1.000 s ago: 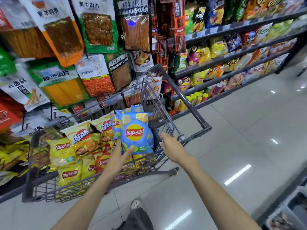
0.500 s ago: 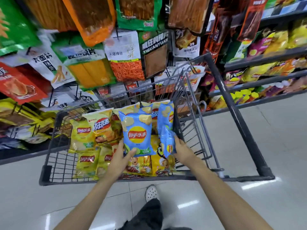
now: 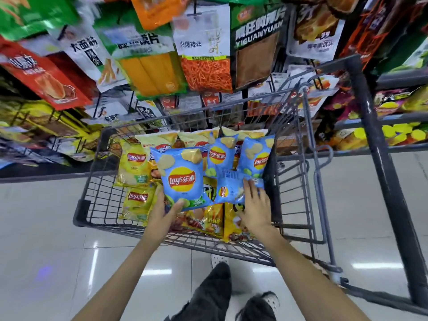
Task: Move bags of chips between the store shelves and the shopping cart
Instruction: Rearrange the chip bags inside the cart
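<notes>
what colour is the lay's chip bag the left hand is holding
Light blue Lay's chip bag, red-and-yellow logo; head view.

The blue chip bag (image 3: pixel 181 179) near centre reads "Lay's 乐事". A yellow bag (image 3: pixel 136 165) left reads the same. A hanging dark pack (image 3: pixel 257 49) far above reads "YIGUANYUAN"; a white pack (image 3: pixel 201 42) beside it reads "火爆辣丝".
</notes>
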A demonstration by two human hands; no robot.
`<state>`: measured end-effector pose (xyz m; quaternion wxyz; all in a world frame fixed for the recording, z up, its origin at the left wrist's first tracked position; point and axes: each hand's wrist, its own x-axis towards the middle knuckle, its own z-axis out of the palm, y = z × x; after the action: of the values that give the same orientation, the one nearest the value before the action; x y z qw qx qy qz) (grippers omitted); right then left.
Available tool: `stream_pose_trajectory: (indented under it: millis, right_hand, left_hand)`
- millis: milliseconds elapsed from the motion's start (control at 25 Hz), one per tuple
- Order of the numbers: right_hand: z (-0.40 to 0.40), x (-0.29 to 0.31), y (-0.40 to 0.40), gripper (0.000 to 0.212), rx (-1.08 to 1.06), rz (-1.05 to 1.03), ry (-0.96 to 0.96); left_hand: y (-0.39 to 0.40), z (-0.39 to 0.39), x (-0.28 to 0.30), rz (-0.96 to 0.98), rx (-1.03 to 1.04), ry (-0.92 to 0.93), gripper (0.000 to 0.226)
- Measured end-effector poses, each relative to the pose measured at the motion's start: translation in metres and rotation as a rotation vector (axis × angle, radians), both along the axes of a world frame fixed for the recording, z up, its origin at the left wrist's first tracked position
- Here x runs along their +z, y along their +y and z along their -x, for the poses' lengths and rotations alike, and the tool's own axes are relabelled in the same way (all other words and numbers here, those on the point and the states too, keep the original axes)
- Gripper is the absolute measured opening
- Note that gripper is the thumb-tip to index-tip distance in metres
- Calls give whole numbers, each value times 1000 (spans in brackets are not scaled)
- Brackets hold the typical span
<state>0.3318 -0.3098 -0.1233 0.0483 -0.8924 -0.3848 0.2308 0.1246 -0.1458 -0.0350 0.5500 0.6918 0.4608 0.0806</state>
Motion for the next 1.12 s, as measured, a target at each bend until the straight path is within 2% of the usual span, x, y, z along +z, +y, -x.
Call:
stream_pose_trajectory:
  millis: [80,240,480,560,680,720,840,880,1120]
  right_hand:
    - [4,-12,6,117,-52,-66,-32]
    - [4,-24,24,117,-120,-114,-98]
    - [-20,-24,31,91,-132,-170,-198]
    - [-30,-1,31,81,-143,-159,-143]
    - [-41,42,30,80,-180,-210,-16]
    - [-43,61,26,82,-197,-246,-4]
    - [-55,117,5,76,-252,-399,52]
    - [-57,135,-7,71,-262,-454,60]
    - [-58,221,-117,58,-328,-745,86]
  left_hand:
    - [-2,1,1,-2,27,4,71]
    - [3,6,-11,23,30,12,64]
    - [21,0,-7,12,31,-1,52]
    - [24,-4,4,11,6,-41,60]
    - [21,-12,22,5,-15,-80,84]
    - [17,-16,29,-12,-23,-77,83]
    - [-7,-35,63,-97,-43,-122,52]
    - [-19,-42,75,-131,-48,-139,49]
    - [-110,-66,129,-200,-97,-226,78]
